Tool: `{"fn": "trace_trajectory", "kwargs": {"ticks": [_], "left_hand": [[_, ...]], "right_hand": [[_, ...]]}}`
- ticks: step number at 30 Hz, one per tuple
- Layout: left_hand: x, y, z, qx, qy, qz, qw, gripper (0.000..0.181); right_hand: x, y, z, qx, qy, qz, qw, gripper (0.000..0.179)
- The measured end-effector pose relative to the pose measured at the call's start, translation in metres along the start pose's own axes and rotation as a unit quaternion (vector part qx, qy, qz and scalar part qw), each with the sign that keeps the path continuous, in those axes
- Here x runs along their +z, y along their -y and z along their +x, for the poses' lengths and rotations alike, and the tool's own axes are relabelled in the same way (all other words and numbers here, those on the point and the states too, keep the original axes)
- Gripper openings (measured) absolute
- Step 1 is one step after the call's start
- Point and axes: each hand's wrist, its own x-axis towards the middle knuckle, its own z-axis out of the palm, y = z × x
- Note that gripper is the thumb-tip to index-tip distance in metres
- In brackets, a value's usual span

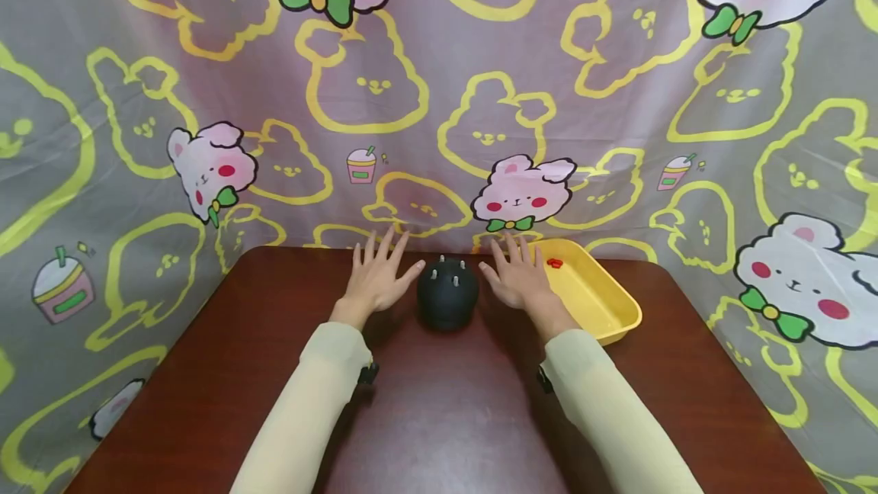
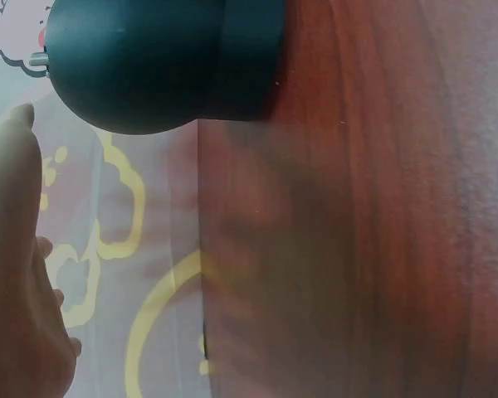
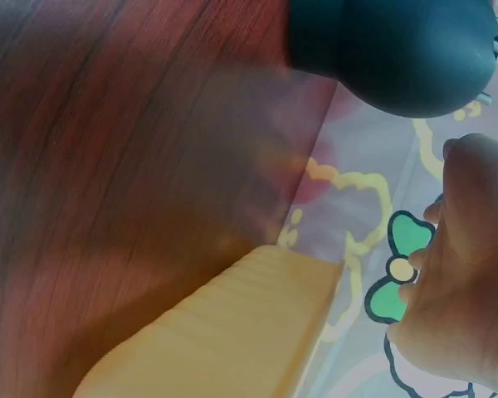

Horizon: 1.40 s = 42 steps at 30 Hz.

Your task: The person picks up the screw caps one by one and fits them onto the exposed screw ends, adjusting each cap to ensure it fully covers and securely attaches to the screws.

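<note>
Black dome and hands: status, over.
Left hand, right hand open and empty. Black dome upright between them, on table, pegs up. Yellow tray beside right hand; nothing blocking dome.

cloth-screened booth, rabbit-print curtain [image 1: 439, 59] on three sides, reddish-brown table [image 1: 446, 418]

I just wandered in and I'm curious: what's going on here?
A person holds both hands open over a table, the left hand and right hand on either side of a dark dome with metal pegs on top. Neither hand is holding anything. By the right hand is a yellow tray with small red pieces in it.
</note>
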Motion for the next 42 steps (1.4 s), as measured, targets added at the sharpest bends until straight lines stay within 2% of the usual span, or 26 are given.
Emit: {"fn": "trace_trajectory", "kwargs": {"ticks": [11, 18, 25, 33, 38, 42], "left_hand": [[0.003, 0.002, -0.012, 0.007, 0.003, -0.031, 0.9995, 0.082], [0.004, 0.000, -0.016, 0.025, -0.002, -0.056, 0.9981, 0.082], [0.003, -0.006, -0.019, 0.059, 0.007, -0.064, 0.9962, 0.081], [0.002, -0.014, -0.022, 0.086, 0.009, -0.073, 0.9936, 0.083], [0.003, -0.016, -0.026, 0.104, 0.011, -0.072, 0.9919, 0.083], [0.006, -0.017, -0.027, 0.106, 0.016, -0.069, 0.9919, 0.083]], "right_hand": [[-0.009, -0.010, -0.017, -0.024, -0.003, -0.007, 0.9997, 0.072], [-0.011, -0.016, -0.024, -0.036, -0.004, -0.005, 0.9993, 0.072], [-0.023, -0.022, -0.036, -0.059, -0.029, -0.006, 0.9978, 0.069], [-0.035, -0.029, -0.041, -0.062, -0.009, -0.023, 0.9977, 0.072], [-0.036, -0.034, -0.047, -0.068, -0.010, -0.017, 0.9975, 0.070], [-0.037, -0.040, -0.049, -0.076, -0.019, -0.009, 0.9969, 0.067]]}}
